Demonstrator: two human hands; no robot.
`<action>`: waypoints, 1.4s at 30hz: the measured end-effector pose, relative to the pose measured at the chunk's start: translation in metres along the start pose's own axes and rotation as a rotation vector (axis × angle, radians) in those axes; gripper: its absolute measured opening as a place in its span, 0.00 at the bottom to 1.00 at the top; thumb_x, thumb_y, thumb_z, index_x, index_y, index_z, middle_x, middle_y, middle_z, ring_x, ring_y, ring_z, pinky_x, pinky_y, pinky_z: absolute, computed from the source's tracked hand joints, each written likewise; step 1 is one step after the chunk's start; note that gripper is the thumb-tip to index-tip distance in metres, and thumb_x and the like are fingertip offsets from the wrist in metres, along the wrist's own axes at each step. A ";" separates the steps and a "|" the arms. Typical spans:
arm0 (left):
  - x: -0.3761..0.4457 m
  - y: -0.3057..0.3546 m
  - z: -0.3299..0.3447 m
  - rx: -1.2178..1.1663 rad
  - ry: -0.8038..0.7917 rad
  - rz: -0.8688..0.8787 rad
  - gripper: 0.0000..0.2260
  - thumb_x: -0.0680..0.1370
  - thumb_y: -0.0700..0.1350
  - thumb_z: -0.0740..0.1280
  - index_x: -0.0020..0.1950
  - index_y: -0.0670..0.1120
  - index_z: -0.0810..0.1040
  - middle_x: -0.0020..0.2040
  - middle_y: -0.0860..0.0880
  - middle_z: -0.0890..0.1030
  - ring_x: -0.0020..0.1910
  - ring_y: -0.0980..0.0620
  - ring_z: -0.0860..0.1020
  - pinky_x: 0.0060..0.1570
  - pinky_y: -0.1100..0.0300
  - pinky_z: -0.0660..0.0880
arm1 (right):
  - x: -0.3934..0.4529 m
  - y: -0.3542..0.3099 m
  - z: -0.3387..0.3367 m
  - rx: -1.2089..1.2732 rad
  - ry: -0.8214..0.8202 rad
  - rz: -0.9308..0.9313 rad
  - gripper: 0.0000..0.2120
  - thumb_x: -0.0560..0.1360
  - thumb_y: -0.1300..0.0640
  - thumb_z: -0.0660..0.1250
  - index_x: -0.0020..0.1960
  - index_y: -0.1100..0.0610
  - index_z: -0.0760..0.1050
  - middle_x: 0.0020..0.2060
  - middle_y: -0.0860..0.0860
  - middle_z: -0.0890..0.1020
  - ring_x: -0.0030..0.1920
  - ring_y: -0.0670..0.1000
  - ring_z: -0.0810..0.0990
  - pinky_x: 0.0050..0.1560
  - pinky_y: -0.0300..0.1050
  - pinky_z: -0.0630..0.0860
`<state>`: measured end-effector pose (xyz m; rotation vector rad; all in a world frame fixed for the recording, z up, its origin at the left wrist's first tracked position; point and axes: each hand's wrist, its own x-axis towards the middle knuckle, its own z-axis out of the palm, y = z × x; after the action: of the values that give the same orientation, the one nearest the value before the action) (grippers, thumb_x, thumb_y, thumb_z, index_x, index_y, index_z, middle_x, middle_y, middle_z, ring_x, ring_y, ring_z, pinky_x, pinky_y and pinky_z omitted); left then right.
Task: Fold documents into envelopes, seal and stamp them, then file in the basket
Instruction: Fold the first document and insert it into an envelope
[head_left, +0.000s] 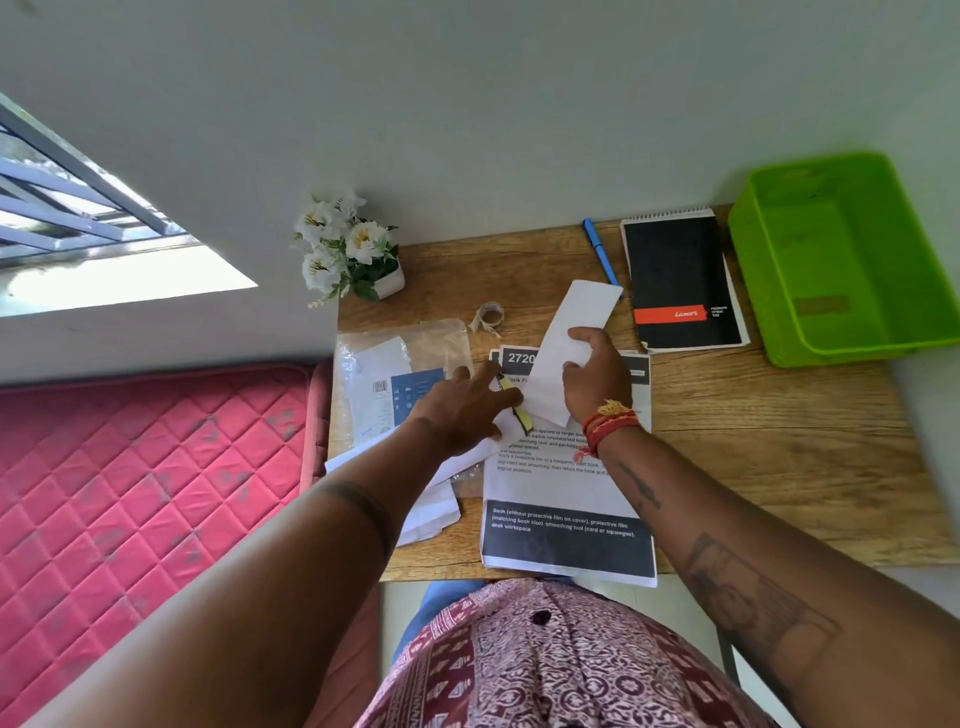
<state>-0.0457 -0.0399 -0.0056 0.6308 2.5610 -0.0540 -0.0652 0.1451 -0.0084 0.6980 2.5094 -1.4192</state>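
Wood-grain laminate covers the small desk (779, 457), warm brown with long streaks running left to right. Near its middle lies a printed sheet (566, 519), flat white paper with black bands of text at its far and near ends, its near edge hanging just past the desk. Over the far part of that sheet the right hand (595, 379) holds a long, narrow folded paper (576, 332), smooth and white, pinched between curled fingers and thumb and tilted so its far end points toward the blue pen (601, 252). The left hand (465, 408) is spread with fingers mostly straight, resting on white envelopes (431, 512) and a slim yellow-and-black object whose kind I cannot tell; it grips nothing that I can see.

Left of the hands sits a crinkled clear plastic packet (410, 338) holding pale sheets, with a barcode label and a blue printed panel showing through. Just beyond it is a small ring of clear tape (490, 315). At the far left corner stands a white pot of white artificial flowers (348, 249) with green leaves. A black spiral-bound notepad (680, 280) with a red band lies to the right of the pen. At the far right corner, overhanging the desk edge, is the green basket (893, 332), a glossy rectangular plastic tub with sloped walls; nothing shows inside it. A pink quilted mattress (130, 493) with diamond stitching lies left of the desk.
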 end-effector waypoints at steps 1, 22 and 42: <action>0.000 0.000 -0.001 0.003 -0.002 0.002 0.26 0.78 0.56 0.73 0.73 0.65 0.67 0.79 0.46 0.60 0.70 0.34 0.70 0.56 0.38 0.81 | 0.000 0.000 -0.001 0.001 0.007 0.002 0.22 0.79 0.68 0.66 0.68 0.50 0.73 0.70 0.55 0.76 0.68 0.59 0.75 0.63 0.54 0.78; 0.015 0.004 -0.010 0.042 0.132 0.116 0.13 0.83 0.50 0.66 0.68 0.52 0.78 0.74 0.44 0.66 0.68 0.40 0.73 0.54 0.46 0.82 | -0.008 -0.002 -0.001 0.003 0.015 0.052 0.20 0.79 0.67 0.66 0.68 0.52 0.74 0.68 0.55 0.77 0.66 0.59 0.77 0.64 0.49 0.76; 0.000 0.016 -0.045 -0.294 0.328 0.024 0.05 0.80 0.47 0.70 0.55 0.50 0.80 0.67 0.48 0.73 0.65 0.47 0.73 0.50 0.58 0.73 | -0.012 -0.024 0.003 0.106 0.154 -0.139 0.12 0.77 0.63 0.72 0.56 0.52 0.76 0.64 0.54 0.80 0.66 0.57 0.77 0.58 0.43 0.74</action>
<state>-0.0591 -0.0186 0.0356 0.5954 2.7930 0.4620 -0.0668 0.1288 0.0127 0.6877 2.6621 -1.6131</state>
